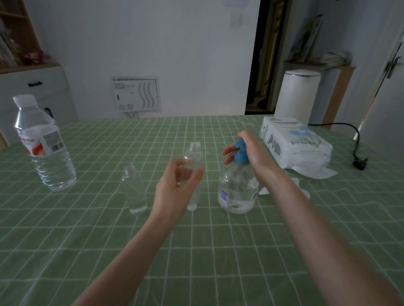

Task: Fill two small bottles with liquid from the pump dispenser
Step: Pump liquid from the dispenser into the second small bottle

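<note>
**A:** Two to fill, then. Where do they stand?

**B:** Past the big water bottle point(45, 148) at far left, the first small bottle point(135, 192) stands upright and uncapped on the surface point(202, 259), with nothing touching it. Just right of it is the second small bottle point(194, 153), also upright and open-necked, with the left hand point(177, 187) in front of its middle. The fingers point(181, 162) curl at its left and the thumb crosses its right side. Blur hides whether they actually grip it, so I cannot tell.

**A:** And the source?

**B:** Next along, near that bottle, the pump dispenser point(236, 193) stands upright and looks partly full. The right hand point(255, 156) is wrapped over its blue pump head point(240, 153), with the fingertips poking out leftward. A tissue pack point(295, 142) lies beyond it.

**A:** What does the coming move hang on?

**B:** As I judge it, on getting an open neck under the spout. The second small bottle's neck lies left of the blue pump head, about level with it but apart from it. The left hand is the nearer one to carry it across. The spout itself is hidden under the right hand.
</note>
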